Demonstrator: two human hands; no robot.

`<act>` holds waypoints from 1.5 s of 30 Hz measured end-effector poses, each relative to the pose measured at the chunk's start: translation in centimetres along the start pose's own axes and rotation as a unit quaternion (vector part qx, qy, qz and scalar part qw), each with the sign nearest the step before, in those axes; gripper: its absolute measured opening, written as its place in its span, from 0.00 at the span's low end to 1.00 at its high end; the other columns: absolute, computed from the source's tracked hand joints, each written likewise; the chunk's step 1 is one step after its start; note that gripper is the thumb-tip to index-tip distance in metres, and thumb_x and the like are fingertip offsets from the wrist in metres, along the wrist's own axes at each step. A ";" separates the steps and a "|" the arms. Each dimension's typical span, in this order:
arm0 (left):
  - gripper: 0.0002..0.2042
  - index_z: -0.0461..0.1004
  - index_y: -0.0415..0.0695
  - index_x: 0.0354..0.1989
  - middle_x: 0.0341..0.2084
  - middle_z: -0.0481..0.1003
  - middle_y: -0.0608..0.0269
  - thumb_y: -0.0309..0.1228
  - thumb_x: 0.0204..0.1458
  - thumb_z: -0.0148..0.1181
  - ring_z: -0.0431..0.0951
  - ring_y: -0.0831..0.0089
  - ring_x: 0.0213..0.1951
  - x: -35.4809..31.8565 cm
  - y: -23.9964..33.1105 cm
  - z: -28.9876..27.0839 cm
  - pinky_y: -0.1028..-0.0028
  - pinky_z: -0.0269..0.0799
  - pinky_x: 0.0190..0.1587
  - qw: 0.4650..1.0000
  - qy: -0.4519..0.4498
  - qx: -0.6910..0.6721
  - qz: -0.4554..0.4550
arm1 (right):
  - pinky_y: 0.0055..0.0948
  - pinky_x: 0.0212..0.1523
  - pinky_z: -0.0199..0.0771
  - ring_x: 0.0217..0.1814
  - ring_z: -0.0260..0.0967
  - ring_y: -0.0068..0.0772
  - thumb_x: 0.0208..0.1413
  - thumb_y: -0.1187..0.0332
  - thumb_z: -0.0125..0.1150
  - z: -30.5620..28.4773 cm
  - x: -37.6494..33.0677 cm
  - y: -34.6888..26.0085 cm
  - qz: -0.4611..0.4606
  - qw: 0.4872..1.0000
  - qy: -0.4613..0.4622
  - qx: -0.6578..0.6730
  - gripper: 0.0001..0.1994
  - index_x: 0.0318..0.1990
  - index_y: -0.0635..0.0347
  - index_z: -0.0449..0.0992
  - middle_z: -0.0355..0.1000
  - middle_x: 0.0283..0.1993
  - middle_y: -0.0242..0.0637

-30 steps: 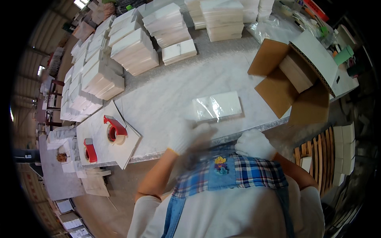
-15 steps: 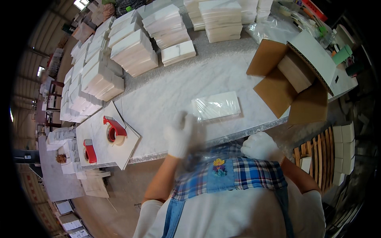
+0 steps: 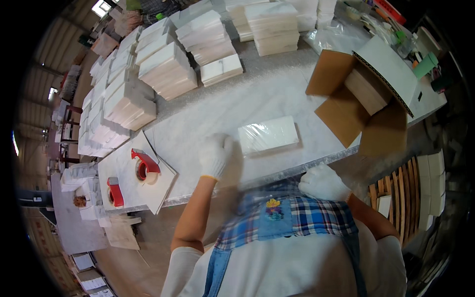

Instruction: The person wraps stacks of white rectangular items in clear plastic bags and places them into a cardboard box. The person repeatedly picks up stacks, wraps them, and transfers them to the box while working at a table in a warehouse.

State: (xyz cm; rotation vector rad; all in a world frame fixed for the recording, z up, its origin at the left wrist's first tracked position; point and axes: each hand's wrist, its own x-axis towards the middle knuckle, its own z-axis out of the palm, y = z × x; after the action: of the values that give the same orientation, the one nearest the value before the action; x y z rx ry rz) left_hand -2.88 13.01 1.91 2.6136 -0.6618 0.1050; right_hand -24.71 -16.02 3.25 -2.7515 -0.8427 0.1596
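I see my left hand [image 3: 215, 156], in a white work glove, stretched out over the counter [image 3: 198, 123] at the centre of the frame, its grip apart and holding nothing, fingertips just beside the left end of the plastic-wrapped white packet [image 3: 268, 134]. That packet lies flat on the counter, a little right of centre, near the front edge. My right hand [image 3: 321, 182] (also gloved) sits lower right, at the counter's edge near my chest; its fingers look curled, but I cannot tell whether the grip clamps anything. An open cardboard box [image 3: 363, 94] lies tipped on its side at upper right. Two red tape dispensers [image 3: 143, 166] rest at lower left, and stacks of white packets [image 3: 163, 69] fill the upper left.
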 end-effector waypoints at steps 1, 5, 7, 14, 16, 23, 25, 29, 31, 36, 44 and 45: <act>0.13 0.84 0.45 0.36 0.37 0.82 0.49 0.38 0.60 0.55 0.80 0.47 0.37 0.2 -0.1 -0.1 0.53 0.76 0.43 0.999 -0.013 0.032 -0.001 | 0.39 0.42 0.75 0.42 0.77 0.37 0.53 0.65 0.61 0.1 0.0 -0.1 0.004 1.000 -0.003 0.002 0.03 0.30 0.48 0.80 0.77 0.34 0.30; 0.13 0.82 0.44 0.40 0.39 0.82 0.50 0.38 0.60 0.57 0.79 0.49 0.43 2.6 0.5 -0.7 0.54 0.75 0.47 0.992 0.069 0.099 0.041 | 0.40 0.40 0.77 0.39 0.78 0.39 0.53 0.64 0.61 1.0 0.3 0.5 -0.019 0.997 0.068 0.017 0.04 0.28 0.49 0.80 0.76 0.31 0.31; 0.13 0.81 0.43 0.42 0.40 0.81 0.51 0.38 0.59 0.58 0.78 0.50 0.46 4.1 0.5 -0.7 0.54 0.74 0.48 0.986 0.119 0.100 0.060 | 0.41 0.38 0.79 0.36 0.78 0.41 0.54 0.64 0.62 1.3 0.5 0.6 -0.018 0.995 0.094 0.017 0.06 0.27 0.51 0.79 0.76 0.30 0.33; 0.19 0.75 0.45 0.52 0.47 0.78 0.54 0.39 0.54 0.66 0.77 0.53 0.51 16.4 -0.6 -1.2 0.54 0.73 0.50 0.968 0.075 0.191 0.143 | 0.41 0.41 0.82 0.40 0.81 0.40 0.53 0.66 0.60 2.0 2.0 1.1 0.024 1.000 -0.001 -0.009 0.06 0.27 0.50 0.81 0.79 0.32 0.35; 0.24 0.71 0.47 0.56 0.54 0.76 0.56 0.42 0.52 0.68 0.77 0.54 0.55 20.2 -2.8 -0.4 0.54 0.72 0.52 0.958 0.041 0.236 0.155 | 0.40 0.41 0.82 0.40 0.81 0.40 0.52 0.67 0.61 2.3 2.2 1.3 0.005 1.000 0.012 -0.010 0.05 0.27 0.50 0.81 0.79 0.31 0.35; 0.40 0.67 0.51 0.66 0.59 0.75 0.52 0.50 0.43 0.72 0.75 0.49 0.61 28.9 -4.9 1.6 0.51 0.72 0.59 0.953 -0.125 0.243 0.128 | 0.37 0.37 0.81 0.37 0.78 0.35 0.49 0.65 0.62 4.0 1.8 2.4 -0.028 0.994 0.100 -0.022 0.01 0.27 0.46 0.77 0.74 0.29 0.30; 0.45 0.65 0.50 0.68 0.58 0.76 0.48 0.50 0.38 0.75 0.75 0.46 0.60 29.7 -5.5 1.8 0.51 0.72 0.61 0.952 -0.170 0.223 0.119 | 0.36 0.37 0.80 0.37 0.78 0.34 0.49 0.65 0.62 4.2 1.7 2.4 -0.020 0.995 0.099 -0.013 0.01 0.27 0.46 0.77 0.74 0.29 0.29; 0.46 0.67 0.48 0.66 0.55 0.77 0.45 0.51 0.35 0.77 0.76 0.46 0.59 29.9 -4.8 1.1 0.52 0.73 0.60 0.943 -0.202 0.239 0.115 | 0.36 0.37 0.80 0.36 0.78 0.34 0.49 0.64 0.62 5.1 1.7 2.7 -0.027 0.994 0.110 0.006 0.02 0.27 0.45 0.76 0.73 0.28 0.29; 0.44 0.69 0.47 0.64 0.56 0.77 0.45 0.51 0.35 0.77 0.76 0.46 0.58 29.2 -4.6 0.6 0.52 0.73 0.59 0.946 -0.187 0.237 0.114 | 0.36 0.36 0.80 0.36 0.77 0.35 0.49 0.64 0.62 5.2 1.7 2.7 -0.025 0.993 0.116 0.008 0.02 0.27 0.45 0.76 0.73 0.28 0.29; 0.35 0.76 0.44 0.52 0.46 0.81 0.46 0.51 0.33 0.75 0.80 0.48 0.52 26.6 -2.5 -0.6 0.51 0.74 0.54 0.958 -0.136 0.211 0.135 | 0.41 0.41 0.80 0.39 0.77 0.39 0.51 0.66 0.62 5.5 1.3 2.4 -0.006 0.991 0.134 0.015 0.02 0.28 0.46 0.78 0.74 0.30 0.32; 0.33 0.78 0.41 0.44 0.35 0.79 0.47 0.54 0.34 0.75 0.80 0.48 0.41 14.2 5.5 -5.0 0.55 0.75 0.47 0.952 -0.148 0.031 0.264 | 0.41 0.41 0.76 0.38 0.76 0.40 0.51 0.66 0.62 3.4 1.5 1.4 0.005 0.988 0.151 0.038 0.04 0.26 0.50 0.77 0.74 0.29 0.33; 0.33 0.78 0.42 0.44 0.35 0.78 0.48 0.54 0.35 0.75 0.80 0.48 0.41 12.8 6.5 -5.2 0.56 0.75 0.47 0.948 -0.156 0.016 0.276 | 0.40 0.42 0.76 0.39 0.75 0.39 0.51 0.67 0.62 3.1 1.4 1.3 0.014 0.990 0.134 0.036 0.04 0.26 0.50 0.77 0.74 0.29 0.33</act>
State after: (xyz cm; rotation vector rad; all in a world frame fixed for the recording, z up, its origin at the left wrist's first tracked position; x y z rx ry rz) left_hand 5.53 4.59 11.39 2.4183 -1.5020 -0.1349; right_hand -23.44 -15.59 -0.16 -2.6376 -0.7121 -0.1685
